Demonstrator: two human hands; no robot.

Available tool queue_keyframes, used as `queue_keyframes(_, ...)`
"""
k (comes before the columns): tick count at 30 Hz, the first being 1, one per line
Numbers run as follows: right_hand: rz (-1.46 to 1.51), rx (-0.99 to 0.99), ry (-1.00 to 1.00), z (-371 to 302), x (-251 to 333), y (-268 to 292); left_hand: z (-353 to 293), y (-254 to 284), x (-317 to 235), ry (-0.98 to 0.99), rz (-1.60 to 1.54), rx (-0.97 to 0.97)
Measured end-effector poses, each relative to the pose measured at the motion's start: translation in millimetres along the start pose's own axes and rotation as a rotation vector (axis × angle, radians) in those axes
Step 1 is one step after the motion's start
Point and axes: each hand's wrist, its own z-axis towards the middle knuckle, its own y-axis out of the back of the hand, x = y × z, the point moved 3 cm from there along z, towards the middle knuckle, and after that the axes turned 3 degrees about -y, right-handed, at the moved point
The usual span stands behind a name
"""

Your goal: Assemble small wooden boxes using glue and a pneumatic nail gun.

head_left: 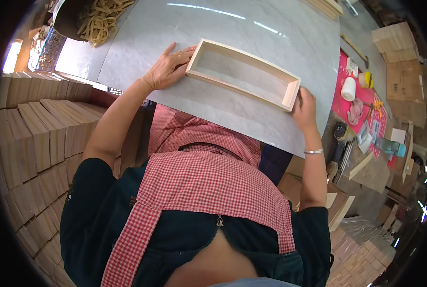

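Observation:
A long, shallow rectangular frame of pale wood [237,89] lies slantwise on the grey marbled tabletop [146,28]. Grey shows inside its four walls, apparently the tabletop. At its left end is my left hand [167,70], with the fingertips and thumb against the short side and the index finger raised apart. My right hand [306,109] grips the opposite end at the near right corner, its fingers curled and partly hidden by the wood.
Rubber bands or strips [101,19] spill from a dark container at the far left. Stacked wooden boards [41,129] rise beside my left arm. To the right, a red-covered surface [340,103] carries a white bottle [348,89], tape [365,80] and a blue-capped bottle [390,147]. Cartons [405,81] stand beyond.

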Motion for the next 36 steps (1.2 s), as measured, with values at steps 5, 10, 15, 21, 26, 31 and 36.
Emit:
queue_keyframes(5,-0.435,-0.044,0.155,9,3,-2,3,9,-13,-0.002,0.127,-0.086)
queue_keyframes(10,-0.003,-0.186,-0.127,22,40,20,11,33,-12,0.151,-0.21,-0.098)
queue_keyframes(15,0.11,-0.323,-0.249,56,45,-6,17,20,1,0.616,-1.162,-0.271)
queue_keyframes(21,0.001,-0.204,-0.443,61,-5,-36,18,22,13,0.764,-0.574,-0.107)
queue_keyframes(26,-0.1,-0.155,-0.091,43,3,-9,-5,34,3,0.496,-0.293,-0.097)
queue_keyframes(31,0.061,0.174,-0.174,26,41,3,-12,30,-3,0.313,-0.334,-0.11)
queue_keyframes(36,-0.083,0.302,-0.18,37,38,-4,5,33,-8,0.32,-0.264,-0.006)
